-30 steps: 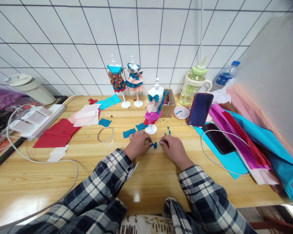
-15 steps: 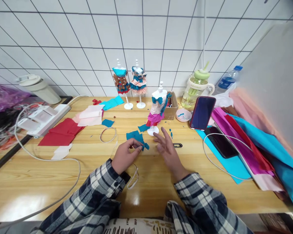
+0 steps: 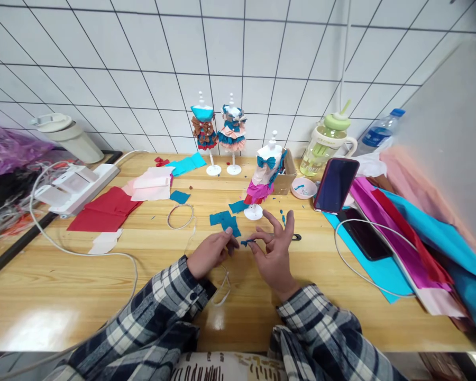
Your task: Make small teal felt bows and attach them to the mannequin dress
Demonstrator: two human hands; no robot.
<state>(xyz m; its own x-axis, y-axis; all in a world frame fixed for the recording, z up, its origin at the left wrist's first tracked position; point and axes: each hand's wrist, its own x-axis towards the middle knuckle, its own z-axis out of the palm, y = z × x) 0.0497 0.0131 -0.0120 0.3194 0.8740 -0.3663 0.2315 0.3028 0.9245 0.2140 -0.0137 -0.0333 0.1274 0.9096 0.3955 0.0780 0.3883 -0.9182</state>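
Observation:
A small scrap of teal fabric [image 3: 244, 243] is pinched between the thumb and forefinger of my right hand [image 3: 275, 259], whose other fingers are raised and spread. Just left of it, my left hand [image 3: 210, 253] holds nothing, its thumb and fingers slightly apart. Larger teal fabric pieces [image 3: 225, 220] lie flat on the table beyond my left fingertips. Behind my right hand stands a small white dress form [image 3: 266, 174] wearing a teal bow, a pale bodice and a magenta ruffled skirt over red. A black thread snipper-like tool [image 3: 296, 237] is partly hidden by my right hand.
Two more dressed forms [image 3: 203, 132] stand by the wall. A thread loop [image 3: 180, 217], red cloth [image 3: 103, 209] and power strip [image 3: 85, 190] lie left. Rightward are a pink dish [image 3: 303, 188], propped phone [image 3: 336, 184], drink bottle [image 3: 326, 145] and folded fabrics [image 3: 400, 238].
The small teal scrap has passed from my left fingers to my right thumb and forefinger. My right hand has closed from an open pose, and the view has shifted slightly.

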